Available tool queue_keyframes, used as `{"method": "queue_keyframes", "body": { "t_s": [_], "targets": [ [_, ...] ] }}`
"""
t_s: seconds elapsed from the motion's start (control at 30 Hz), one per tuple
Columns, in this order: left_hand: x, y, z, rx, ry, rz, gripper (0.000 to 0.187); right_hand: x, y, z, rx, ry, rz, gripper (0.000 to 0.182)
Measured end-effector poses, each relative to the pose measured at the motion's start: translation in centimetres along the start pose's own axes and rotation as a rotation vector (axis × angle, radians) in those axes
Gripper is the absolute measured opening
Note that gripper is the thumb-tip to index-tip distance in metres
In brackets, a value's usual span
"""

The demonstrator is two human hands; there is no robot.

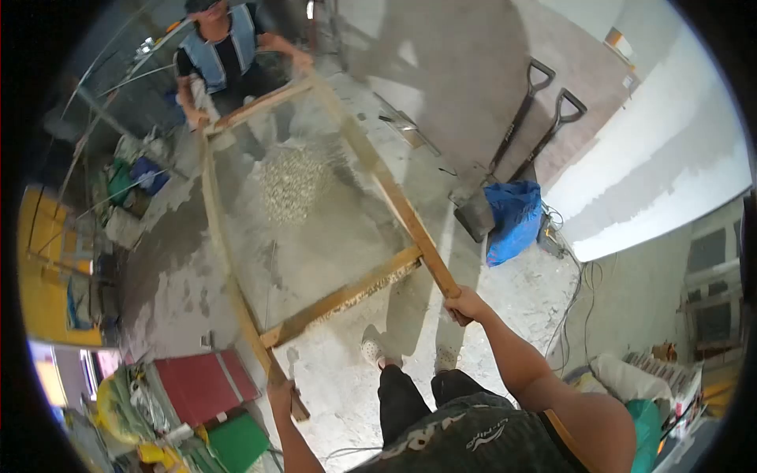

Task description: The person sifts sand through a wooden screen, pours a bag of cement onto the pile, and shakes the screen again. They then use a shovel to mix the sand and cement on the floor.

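Observation:
A large wooden-framed sieve [344, 298] spans the space between me and a co-worker [225, 51]. On its mesh, toward the far half, lies a heap of pale gravel [292, 187]. My left hand [281, 396] is closed around the handle end of the left side rail. Farther right, my right hand [467, 306] wraps the end of the right side rail. The co-worker's two hands grip the far corners. Pale grains cling along the near crossbar.
Two shovels [514, 126] lean by the wall at right, beside a blue bag [514, 222]. Cables [579, 303] run along the floor there. At lower left are a red board [197, 386], a green box [238, 443] and piled bags. White patches cover the floor.

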State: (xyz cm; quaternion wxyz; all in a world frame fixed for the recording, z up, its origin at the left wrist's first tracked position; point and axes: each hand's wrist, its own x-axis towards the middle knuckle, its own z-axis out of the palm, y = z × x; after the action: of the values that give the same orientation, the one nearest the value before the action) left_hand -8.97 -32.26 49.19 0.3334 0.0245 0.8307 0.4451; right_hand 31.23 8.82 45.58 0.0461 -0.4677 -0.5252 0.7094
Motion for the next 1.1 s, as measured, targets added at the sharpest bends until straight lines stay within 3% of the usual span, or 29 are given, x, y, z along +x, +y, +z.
{"method": "queue_keyframes", "body": {
  "t_s": [0.07, 0.13, 0.43, 0.57, 0.63, 0.77, 0.87, 1.0, 1.1],
  "targets": [
    [-3.0, 4.6, 0.8, -0.043, 0.034, -0.026, 0.017, -1.8, -1.7, -0.7, 0.026, -0.008, -0.010, 0.011],
    [-4.8, 6.9, 0.7, 0.034, 0.032, 0.018, 0.023, -3.2, -2.3, -1.5, 0.007, 0.039, -0.008, 0.011],
    [-12.0, 10.0, 4.3, 0.041, -0.090, 0.021, 0.017, -13.7, -3.3, -7.9, 0.160, 0.074, 0.064, 0.022],
    [-11.9, 5.6, 7.0, 0.064, -0.164, 0.045, 0.017, -17.9, -0.2, -11.0, 0.101, 0.160, 0.033, 0.029],
    [-12.3, 3.8, 7.8, 0.021, -0.159, 0.019, 0.017, -19.8, 2.4, -11.5, 0.081, 0.216, 0.147, 0.035],
    [-16.3, 3.6, 8.3, 0.023, -0.175, 0.018, 0.019, -25.4, 4.7, -11.1, 0.119, 0.232, 0.079, 0.036],
    [-16.0, 1.7, 7.3, 0.036, -0.238, -0.026, 0.017, -28.4, 6.4, -10.0, 0.238, 0.261, 0.100, 0.044],
    [-14.7, 0.8, 6.5, 0.078, -0.304, -0.058, 0.016, -29.6, 9.9, -7.8, 0.313, 0.312, 0.125, 0.072],
    [-12.1, 0.4, 4.8, 0.093, -0.304, -0.078, 0.015, -29.1, 12.7, -4.6, 0.389, 0.347, 0.174, 0.072]
  ]
}}
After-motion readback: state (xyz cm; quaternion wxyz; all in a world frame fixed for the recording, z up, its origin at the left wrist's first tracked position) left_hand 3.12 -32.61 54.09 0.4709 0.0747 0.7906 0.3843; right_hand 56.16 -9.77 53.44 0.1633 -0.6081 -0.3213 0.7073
